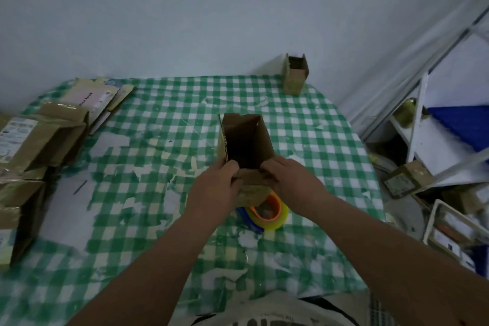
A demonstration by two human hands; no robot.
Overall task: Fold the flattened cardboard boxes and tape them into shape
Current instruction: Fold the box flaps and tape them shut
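Dim, flat light with a bluish cast; source unclear, possibly overhead. Checked tablecloth (164, 124) is the brightest area, faint glare on its far side. Shadows on it are soft and weak. Inside of the open box (242, 140) at its middle is near black. Left of the tablecloth, motion blur; edges bend, wide-angle distortion.

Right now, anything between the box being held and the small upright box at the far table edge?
Head view: nothing between the held box and the far box, only bare checked tablecloth.
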